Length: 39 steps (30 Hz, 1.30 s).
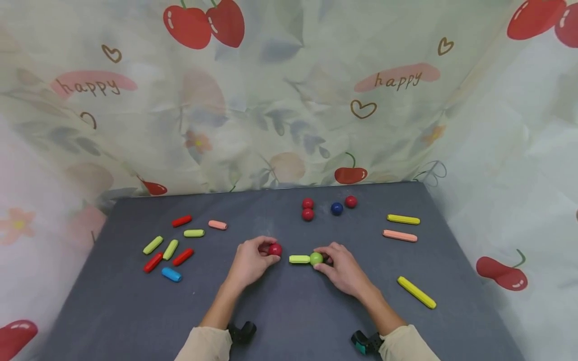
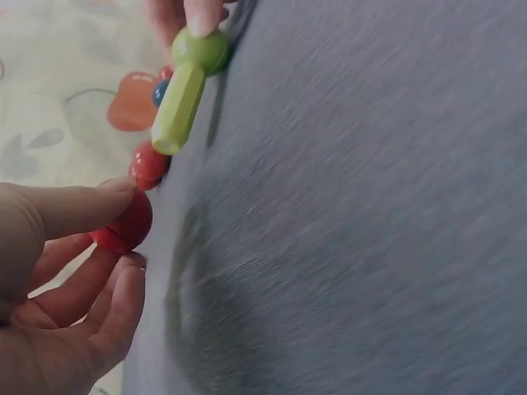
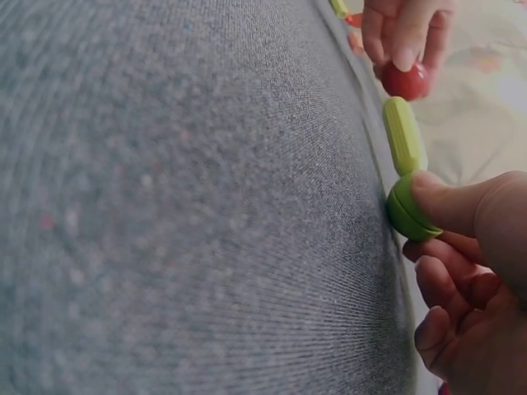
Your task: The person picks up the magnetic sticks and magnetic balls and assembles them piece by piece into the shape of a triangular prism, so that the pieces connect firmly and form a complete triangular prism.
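Note:
My left hand (image 1: 251, 260) pinches a red ball (image 1: 275, 249) between thumb and fingers. Facing it, my right hand (image 1: 342, 266) grips a green ball (image 1: 316, 258) in the same way. A short yellow-green stick (image 1: 299, 259) is joined to the green ball and points left toward the red one. In the left wrist view the stick (image 2: 179, 111) extends from the green ball (image 2: 202, 51), apart from the red ball (image 2: 123, 222). From the right wrist, the free end of the stick (image 3: 402, 136) shows close below the red ball (image 3: 405, 80).
At left lie several short sticks, among them a blue one (image 1: 171, 274) and a red one (image 1: 182, 221). Red balls (image 1: 308, 214) and a blue ball (image 1: 336, 208) sit at the back. Longer yellow (image 1: 417, 292) and pink sticks (image 1: 400, 235) lie at right. A patterned curtain (image 1: 280, 100) hangs behind.

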{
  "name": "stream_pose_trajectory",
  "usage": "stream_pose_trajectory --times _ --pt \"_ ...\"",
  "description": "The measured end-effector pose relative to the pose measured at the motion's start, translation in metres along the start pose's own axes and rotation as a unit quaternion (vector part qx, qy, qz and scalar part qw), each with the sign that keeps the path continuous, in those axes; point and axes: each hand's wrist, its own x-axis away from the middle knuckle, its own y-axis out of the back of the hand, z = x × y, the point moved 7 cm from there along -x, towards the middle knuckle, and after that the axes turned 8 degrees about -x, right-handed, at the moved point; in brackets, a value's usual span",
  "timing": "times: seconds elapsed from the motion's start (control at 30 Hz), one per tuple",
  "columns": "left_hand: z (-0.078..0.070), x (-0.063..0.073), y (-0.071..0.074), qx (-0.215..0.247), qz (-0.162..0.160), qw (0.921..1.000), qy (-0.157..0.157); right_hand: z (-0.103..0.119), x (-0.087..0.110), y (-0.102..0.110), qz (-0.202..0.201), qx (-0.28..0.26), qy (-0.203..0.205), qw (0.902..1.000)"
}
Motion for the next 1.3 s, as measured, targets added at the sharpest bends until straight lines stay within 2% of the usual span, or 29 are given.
stream_pose_trajectory --times 0.17,0.4,0.5,0.6,0.67,0.73,0.8,0.9,1.0,1.13,1.3 --pt "-0.002 0.009 -0.009 0.004 -0.001 0.9999 -0.01 0.0 0.001 0.0 -0.001 0.003 -0.003 1.0" --pt "-0.004 0.011 -0.022 -0.016 -0.001 0.9997 -0.015 0.002 0.0 -0.001 0.004 0.009 -0.004 0.9999" --pt "-0.006 0.011 -0.023 -0.024 -0.006 0.9994 -0.023 0.002 -0.001 0.0 0.007 0.015 -0.008 0.9998" --pt "-0.005 0.011 -0.019 -0.031 0.005 0.999 -0.031 0.002 -0.001 -0.001 0.015 0.024 -0.012 0.9995" --pt "-0.001 0.008 -0.01 -0.032 0.008 0.9989 -0.033 0.002 -0.001 0.0 0.02 0.027 -0.01 0.9994" --pt "0.006 0.001 0.006 -0.034 0.004 0.9989 -0.031 0.003 -0.002 0.0 0.022 0.029 -0.004 0.9993" --pt "0.018 -0.009 0.028 -0.041 -0.013 0.9987 -0.028 0.004 -0.002 0.0 0.022 0.028 0.001 0.9994" --pt "0.037 -0.027 0.06 -0.074 -0.049 0.9958 -0.023 0.004 -0.004 0.001 0.023 0.031 0.0 0.9993" --pt "0.059 -0.041 0.083 -0.11 -0.073 0.9913 -0.006 0.003 -0.004 0.0 0.027 0.033 -0.007 0.9991" --pt "0.079 -0.051 0.095 -0.139 -0.061 0.9882 0.016 0.002 -0.003 -0.001 0.035 0.031 -0.014 0.9988" --pt "0.083 -0.058 0.094 -0.185 -0.04 0.982 0.003 0.002 -0.003 -0.001 0.031 0.029 -0.015 0.999"
